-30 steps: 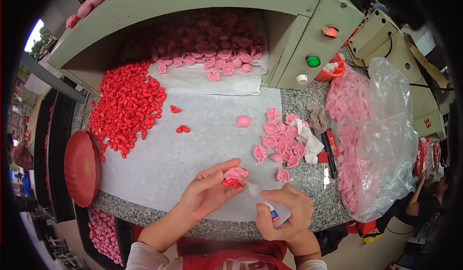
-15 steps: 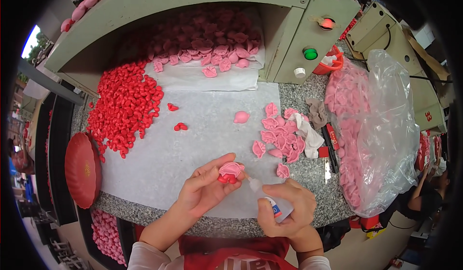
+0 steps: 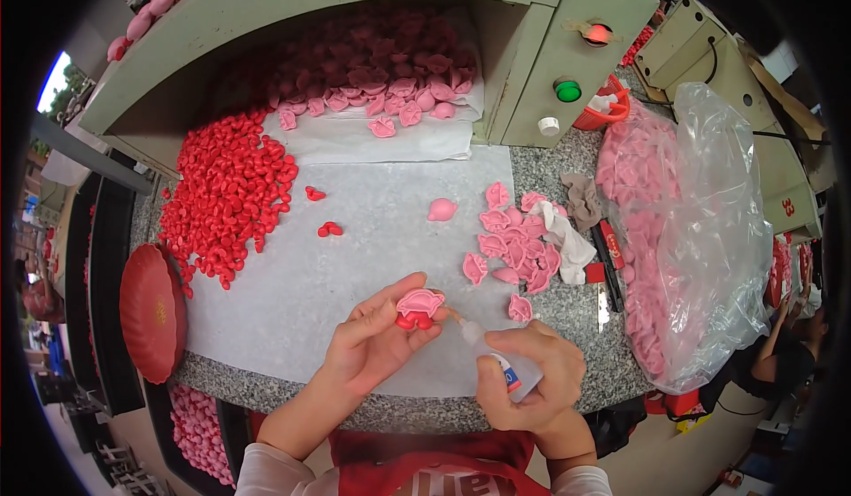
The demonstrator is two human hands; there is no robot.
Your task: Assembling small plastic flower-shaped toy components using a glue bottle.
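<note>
White paper sheet [image 3: 372, 199], on the granite tabletop [image 3: 417, 414], taken as reference. Over its near part, the left hand [image 3: 365, 343] grips a pink shell-shaped piece [image 3: 420, 302] with a red piece [image 3: 413, 320] at its near edge. The right hand [image 3: 536, 376] is closed around a squeeze bottle [image 3: 512, 374] at the sheet's near right, nozzle toward the pink piece; contact cannot be determined. Red pile [image 3: 226, 199]: sheet's left side. Pink cluster [image 3: 517, 241]: across its right edge.

Brightly, evenly lit over the worktop [image 3: 408, 414]; dim inside the grey-green housing [image 3: 558, 57] at the far edge. Glinting on the plastic bag [image 3: 722, 230] along the right edge; bowed and blackened toward the frame's rim.
</note>
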